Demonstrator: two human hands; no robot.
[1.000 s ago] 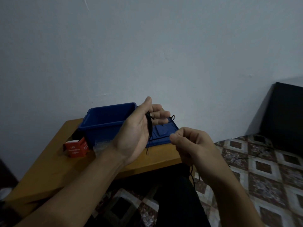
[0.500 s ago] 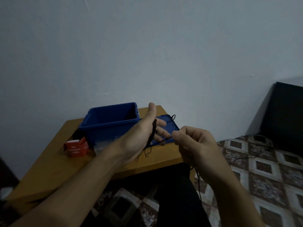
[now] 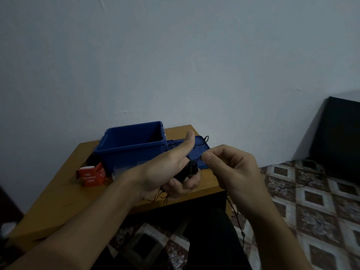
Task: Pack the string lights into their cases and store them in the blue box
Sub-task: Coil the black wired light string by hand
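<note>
The left hand (image 3: 165,172) is closed around a dark coil of string lights (image 3: 188,169), fingers curled under the bundle and thumb standing straight up; it hangs above the near edge of the counter (image 3: 58,191), towards the near right corner. The right hand (image 3: 233,172) is just beside it, forefinger and thumb pinched together on a thin strand that comes off the coil (the strand itself is hard to make out at the fingertips); the other fingers are loosely curled. Below this hand a loose length of wire (image 3: 236,217) drops past the counter's near right corner and down towards the tiled floor (image 3: 311,201), where more dark wire lies.

The blue box (image 3: 132,151) stands open on the counter towards its far edge, with nothing showing in the part of its inside that can be seen; its blue lid (image 3: 200,151) lies flat just beside it at the far right corner, partly hidden by the left thumb, with a bit of black wire at its far edge. A red case (image 3: 91,175) with white lettering sits against the box's left front corner, its flap open.

Loose ends of wire dangle under the left hand over the counter's near edge; a dark trouser leg (image 3: 210,240) shows below the counter, and a black block (image 3: 341,137) stands against the pale wall (image 3: 175,65) well off to the right.
</note>
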